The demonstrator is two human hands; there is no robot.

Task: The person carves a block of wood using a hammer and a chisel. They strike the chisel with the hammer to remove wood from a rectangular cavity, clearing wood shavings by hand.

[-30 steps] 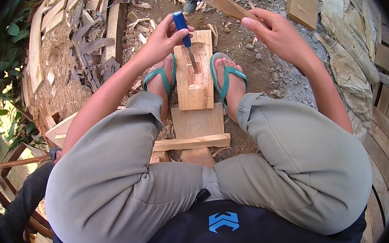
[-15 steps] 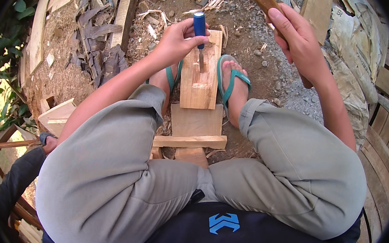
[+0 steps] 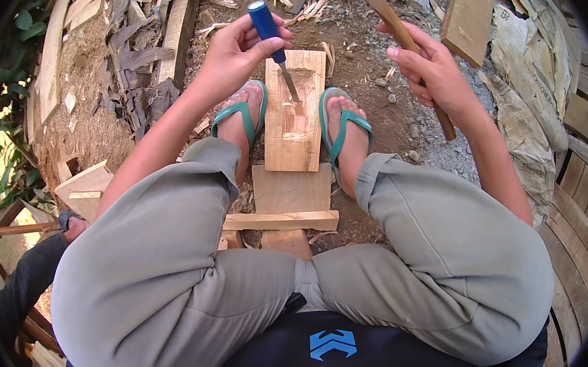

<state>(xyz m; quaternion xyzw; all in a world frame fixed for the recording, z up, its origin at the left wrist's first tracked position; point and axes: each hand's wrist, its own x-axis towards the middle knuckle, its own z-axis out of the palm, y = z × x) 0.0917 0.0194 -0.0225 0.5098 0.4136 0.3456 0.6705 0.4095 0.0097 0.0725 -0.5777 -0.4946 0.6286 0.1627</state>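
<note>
Chisel now leans left | your left hand pinches it, tip in wood block between feet | right hand holds hammer | that slant might make your blow glance onto thumb

Extends both forearms forward past bent knees. Pinches with left hand between thumb and fingers. Grasps with the curled right hand.

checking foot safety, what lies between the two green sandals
In the head view, a recessed wooden block lies between the left sandal and right sandal; a blue-handled chisel points into it.
</note>
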